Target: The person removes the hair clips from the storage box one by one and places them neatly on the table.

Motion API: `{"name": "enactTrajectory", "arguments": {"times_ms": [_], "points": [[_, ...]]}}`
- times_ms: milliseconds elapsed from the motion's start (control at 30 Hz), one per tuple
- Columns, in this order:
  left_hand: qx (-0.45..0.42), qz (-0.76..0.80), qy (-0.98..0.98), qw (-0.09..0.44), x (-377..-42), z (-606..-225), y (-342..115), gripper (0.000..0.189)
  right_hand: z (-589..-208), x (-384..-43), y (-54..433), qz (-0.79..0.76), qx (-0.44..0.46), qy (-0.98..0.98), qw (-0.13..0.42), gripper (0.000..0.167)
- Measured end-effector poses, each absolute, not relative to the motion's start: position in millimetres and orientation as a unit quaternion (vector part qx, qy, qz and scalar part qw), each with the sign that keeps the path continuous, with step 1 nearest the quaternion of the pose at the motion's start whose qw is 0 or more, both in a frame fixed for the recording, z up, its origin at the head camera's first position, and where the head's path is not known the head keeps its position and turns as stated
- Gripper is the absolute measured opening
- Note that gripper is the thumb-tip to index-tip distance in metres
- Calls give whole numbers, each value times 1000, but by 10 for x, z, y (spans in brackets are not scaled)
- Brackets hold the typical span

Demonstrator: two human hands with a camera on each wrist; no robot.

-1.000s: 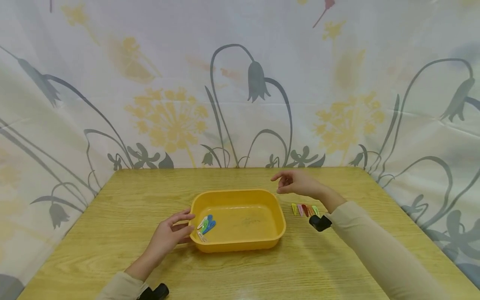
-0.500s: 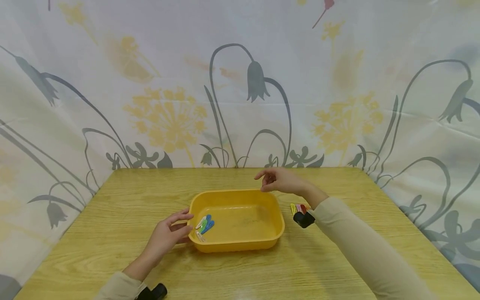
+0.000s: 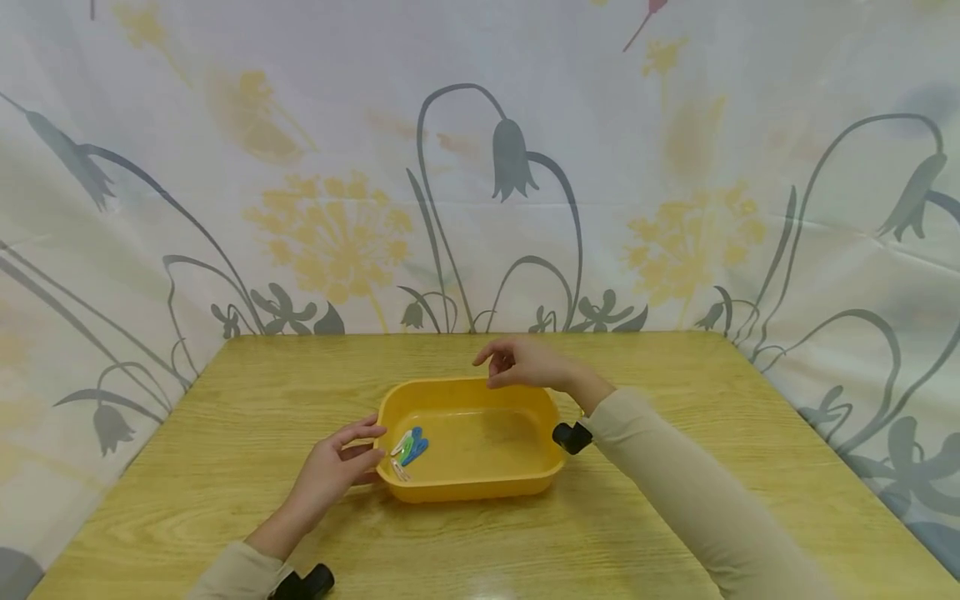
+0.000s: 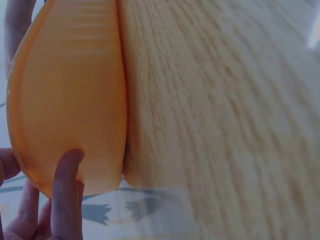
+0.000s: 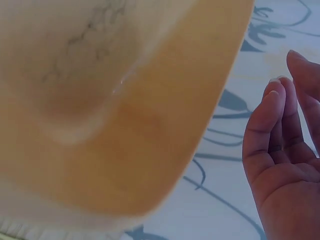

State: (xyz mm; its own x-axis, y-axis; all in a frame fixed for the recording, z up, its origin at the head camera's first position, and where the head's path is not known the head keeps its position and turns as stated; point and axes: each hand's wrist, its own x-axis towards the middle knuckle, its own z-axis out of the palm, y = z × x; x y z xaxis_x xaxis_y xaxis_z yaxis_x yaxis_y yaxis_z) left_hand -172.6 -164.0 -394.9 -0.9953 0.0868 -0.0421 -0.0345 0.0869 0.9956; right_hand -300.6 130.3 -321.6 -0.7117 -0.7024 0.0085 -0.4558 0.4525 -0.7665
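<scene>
A yellow plastic tray (image 3: 480,490) stands on the wooden table. My left hand (image 3: 339,462) holds its left end, with fingertips at the rim and one finger against the outer wall (image 4: 70,120). Inside the tray, at its left end, lie several snap hair clips (image 3: 409,447) in blue, green and whitish colours. My right hand (image 3: 528,364) hovers over the tray's far rim, palm down, with fingers loosely bent. In the right wrist view nothing shows between the fingers (image 5: 262,122), and the tray's inner wall (image 5: 165,115) lies beside them.
Right of the tray, the sleeve (image 3: 667,467) and the black wrist camera (image 3: 572,437) hide nearly all of a row of coloured hair clips. The wooden table (image 3: 262,392) reaches back to a flower-printed curtain (image 3: 480,208).
My right hand has moved left, from beyond the tray's right corner to over its far rim. Its sleeve now covers the clip row. My left hand keeps its hold on the tray.
</scene>
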Motion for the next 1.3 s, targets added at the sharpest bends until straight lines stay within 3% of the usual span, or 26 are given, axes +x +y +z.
{"name": "enactTrajectory", "arguments": {"times_ms": [500,1300], "points": [[22,675,735,49,-1732,-3956,-1636,39,-3471,-3045,940,-373,-385,822,191,30],[19,677,735,40,-1737,-3969,-1636,37,-3833,-3023,453,-311,-477,780,260,16]]}}
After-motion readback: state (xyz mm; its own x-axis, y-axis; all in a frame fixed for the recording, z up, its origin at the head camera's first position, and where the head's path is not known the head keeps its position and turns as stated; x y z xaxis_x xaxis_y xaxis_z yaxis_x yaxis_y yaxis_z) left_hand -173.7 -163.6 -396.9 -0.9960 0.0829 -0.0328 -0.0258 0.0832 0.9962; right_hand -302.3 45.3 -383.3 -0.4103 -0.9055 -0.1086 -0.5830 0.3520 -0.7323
